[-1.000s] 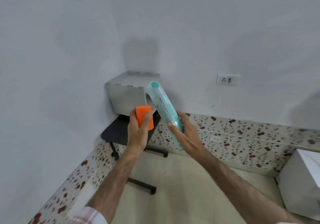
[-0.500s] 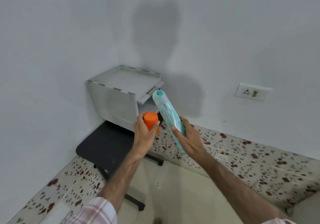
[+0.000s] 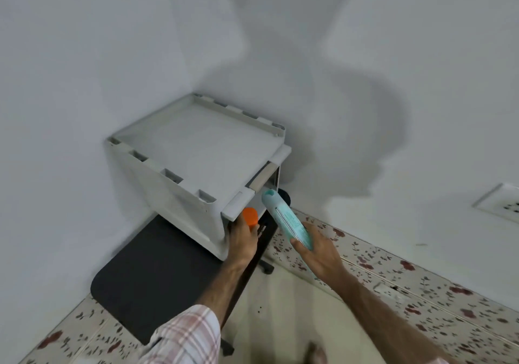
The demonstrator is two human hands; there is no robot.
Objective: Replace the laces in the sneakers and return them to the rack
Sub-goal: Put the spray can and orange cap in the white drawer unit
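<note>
Hands reached up from the bottom of the frame: the left hand (image 3: 243, 240) gripped an orange object (image 3: 250, 216), the right hand (image 3: 318, 252) clasped a teal tube (image 3: 286, 220). Beyond them, at centre, stood the white rack (image 3: 196, 150) on a black table (image 3: 151, 273); no sneakers showed.

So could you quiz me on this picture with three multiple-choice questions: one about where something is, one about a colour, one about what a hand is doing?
1. Where does the white cabinet stand?
A. In the corner, on the black table
B. On the floor by the socket
C. On a shelf overhead

2. What colour is the small container in the left hand?
A. Blue
B. Orange
C. White

3. What is the right hand doing?
A. Resting open
B. Pressing the wall
C. Gripping a teal tube

Answers: 1 A, the walls meet behind it; 2 B, its top shows orange; 3 C, the fingers curl round the tube.
</note>
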